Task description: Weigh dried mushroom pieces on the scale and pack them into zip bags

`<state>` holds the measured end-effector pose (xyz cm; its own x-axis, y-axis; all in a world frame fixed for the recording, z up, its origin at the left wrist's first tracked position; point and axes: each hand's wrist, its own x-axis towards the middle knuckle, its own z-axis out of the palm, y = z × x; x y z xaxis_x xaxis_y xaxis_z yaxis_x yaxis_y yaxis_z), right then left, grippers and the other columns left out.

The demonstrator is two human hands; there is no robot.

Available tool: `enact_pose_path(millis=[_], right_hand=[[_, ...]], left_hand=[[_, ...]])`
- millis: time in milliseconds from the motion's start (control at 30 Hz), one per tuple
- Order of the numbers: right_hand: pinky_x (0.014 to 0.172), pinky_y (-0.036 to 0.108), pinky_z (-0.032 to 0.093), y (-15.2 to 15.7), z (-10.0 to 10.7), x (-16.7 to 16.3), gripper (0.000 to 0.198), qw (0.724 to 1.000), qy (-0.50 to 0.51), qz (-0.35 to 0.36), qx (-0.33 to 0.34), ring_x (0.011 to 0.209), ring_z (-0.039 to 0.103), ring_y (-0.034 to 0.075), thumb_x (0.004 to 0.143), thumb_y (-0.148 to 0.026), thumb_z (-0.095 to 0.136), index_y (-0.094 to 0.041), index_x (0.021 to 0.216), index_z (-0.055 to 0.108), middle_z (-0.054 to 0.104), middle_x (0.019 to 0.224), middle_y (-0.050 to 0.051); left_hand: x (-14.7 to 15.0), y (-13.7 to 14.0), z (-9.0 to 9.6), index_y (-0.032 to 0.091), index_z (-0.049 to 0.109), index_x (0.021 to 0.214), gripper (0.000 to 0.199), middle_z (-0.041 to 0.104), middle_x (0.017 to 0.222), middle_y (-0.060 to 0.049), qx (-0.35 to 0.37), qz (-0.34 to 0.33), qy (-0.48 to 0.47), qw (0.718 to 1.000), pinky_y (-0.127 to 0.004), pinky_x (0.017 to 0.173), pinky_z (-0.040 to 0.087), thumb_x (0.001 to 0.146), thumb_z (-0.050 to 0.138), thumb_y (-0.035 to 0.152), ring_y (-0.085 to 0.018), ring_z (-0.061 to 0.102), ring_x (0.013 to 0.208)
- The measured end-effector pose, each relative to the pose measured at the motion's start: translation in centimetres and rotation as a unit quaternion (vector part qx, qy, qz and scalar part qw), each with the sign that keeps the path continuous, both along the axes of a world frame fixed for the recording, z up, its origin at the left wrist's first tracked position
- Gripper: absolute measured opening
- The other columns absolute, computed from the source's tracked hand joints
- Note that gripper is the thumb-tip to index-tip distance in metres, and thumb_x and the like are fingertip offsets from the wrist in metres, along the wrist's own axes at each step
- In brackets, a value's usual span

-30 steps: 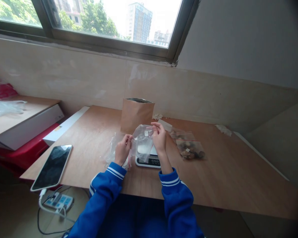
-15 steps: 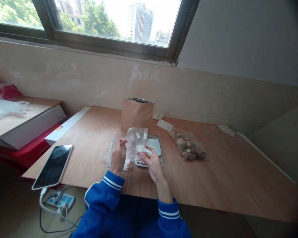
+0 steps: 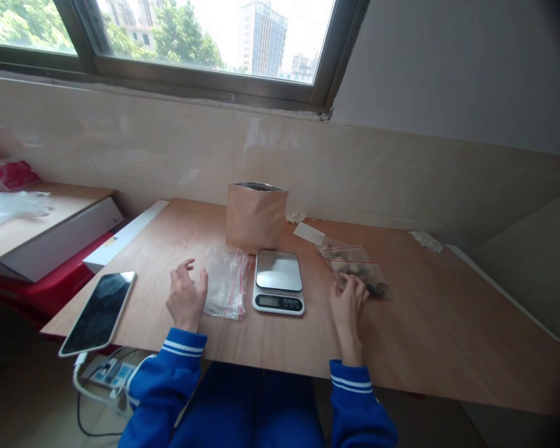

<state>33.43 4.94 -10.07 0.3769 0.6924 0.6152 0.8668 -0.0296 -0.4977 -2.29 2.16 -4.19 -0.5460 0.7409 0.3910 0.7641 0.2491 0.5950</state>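
Observation:
My left hand [image 3: 186,297] hovers or rests just left of a pile of clear zip-lock bags [image 3: 227,283], its fingers loosely apart and nothing in them. On the right, my right hand [image 3: 349,305] has its fingers bent together on the lower left of a filled zip-lock bag [image 3: 371,272] with a red seal line. Brown, lumpy pieces show inside that bag; the fingertips are partly hidden. A second filled zip-lock bag [image 3: 338,250] lies behind it, partly covered. Between my hands stands a white kitchen scale [image 3: 279,274] with a bare metal plate.
An upright brown kraft pouch [image 3: 256,218], open at the top, stands behind the scale. A white card [image 3: 308,233] lies near the wall. At the left table edge is a phone [image 3: 98,314] with a cable plugged in. A power strip [image 3: 109,371] sits below.
Both hands have parted from the clear bag they held over the scale. The left moved left, the right moved right onto the filled bag. The clear bags now lie left of the scale.

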Motion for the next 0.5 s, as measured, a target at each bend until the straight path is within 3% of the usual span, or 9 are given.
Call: enact_pose_path(millis=[67, 167, 300, 400, 500], right_hand=[[0.096, 0.052, 0.034, 0.2, -0.9, 0.9, 0.037, 0.999, -0.028, -0.03, -0.022, 0.114, 0.044, 0.036, 0.08, -0.026, 0.05, -0.008, 0.111, 0.057, 0.048, 0.122, 0.025], [0.094, 0.049, 0.035, 0.2, -1.7, 1.6, 0.037, 0.998, -0.036, -0.044, -0.031, 0.111, 0.044, 0.035, 0.079, -0.024, 0.051, -0.008, 0.112, 0.057, 0.047, 0.123, 0.024], [0.09, 0.044, 0.037, 0.0, -1.6, 2.0, 0.027, 0.998, -0.022, -0.047, -0.019, 0.103, 0.049, 0.031, 0.08, -0.021, 0.048, -0.014, 0.101, 0.064, 0.056, 0.111, 0.017], [0.088, 0.042, 0.039, -0.3, -1.2, 2.1, 0.022, 0.998, -0.018, -0.055, -0.003, 0.098, 0.053, 0.029, 0.08, -0.021, 0.049, -0.016, 0.092, 0.066, 0.061, 0.106, 0.015], [0.088, 0.041, 0.04, -0.7, -1.0, 2.2, 0.019, 0.997, -0.01, -0.07, 0.029, 0.096, 0.057, 0.028, 0.08, -0.022, 0.05, -0.016, 0.086, 0.067, 0.065, 0.103, 0.015]], left_hand=[[0.6, -0.2, -0.4, 0.019, 0.053, 0.128, 0.046, 0.048, 0.13, -0.018, 0.05, 0.003, 0.062, 0.997, -0.04, 0.081, 0.048, 0.088, 0.053, 0.041, -0.029, 0.058, 0.109], [1.7, 0.2, -0.9, 0.023, 0.055, 0.13, 0.042, 0.039, 0.143, -0.016, 0.06, -0.078, 0.115, 0.988, -0.049, 0.103, 0.037, 0.09, 0.05, 0.034, -0.031, 0.044, 0.129], [3.0, 1.2, -2.7, 0.03, 0.053, 0.137, 0.046, 0.028, 0.157, -0.007, -0.058, -0.164, 0.152, 0.973, -0.054, 0.115, 0.017, 0.092, 0.045, 0.033, -0.034, 0.022, 0.145], [3.4, 1.8, -4.2, 0.028, 0.038, 0.147, 0.055, 0.02, 0.161, -0.009, -0.165, -0.188, 0.153, 0.956, -0.056, 0.116, 0.016, 0.094, 0.041, 0.039, -0.037, 0.018, 0.146], [3.6, 1.8, -4.7, 0.027, 0.034, 0.149, 0.056, 0.02, 0.16, -0.011, -0.212, -0.192, 0.164, 0.944, -0.056, 0.116, 0.016, 0.095, 0.037, 0.041, -0.038, 0.018, 0.146]])
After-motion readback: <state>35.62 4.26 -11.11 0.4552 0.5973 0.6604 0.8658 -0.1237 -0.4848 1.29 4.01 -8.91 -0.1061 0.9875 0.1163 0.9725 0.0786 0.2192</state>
